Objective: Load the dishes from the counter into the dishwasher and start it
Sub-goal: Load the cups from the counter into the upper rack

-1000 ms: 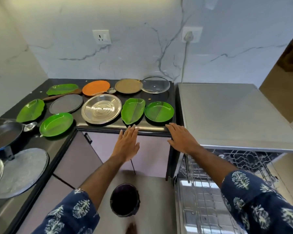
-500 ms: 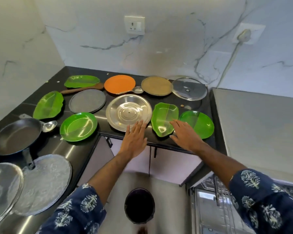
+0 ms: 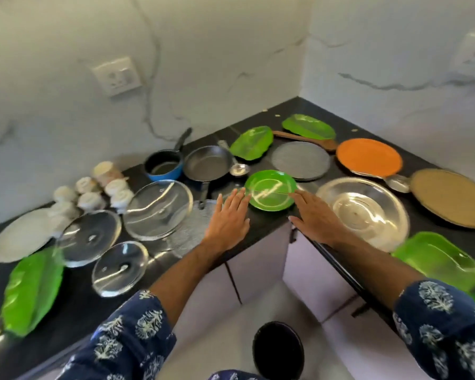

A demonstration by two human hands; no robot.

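Black stone forms the corner desk (image 3: 261, 226), on which the dishes are spread. At nine o'clock a green leaf-shaped plate (image 3: 33, 292) is seen, with glass lids (image 3: 157, 209) and small white cups (image 3: 91, 200) beside and beyond it. Toward eleven o'clock a blue saucepan (image 3: 163, 168) and a dark frying pan (image 3: 206, 163) are set. The left hand (image 3: 228, 218) is held flat, fingers straight and together, nothing gripped, its fingertips at the left rim of the round green plate (image 3: 270, 190). The right hand (image 3: 317, 215) is likewise flat and empty, its fingertips at the plate's right rim. The plate thus lies at twelve o'clock between both hands, about equally near each; being round, no long axis is offered, so a lift from either side is judged likely. At two o'clock a steel plate (image 3: 364, 209) and an orange plate (image 3: 369, 157) are laid. The dishwasher is not in view.
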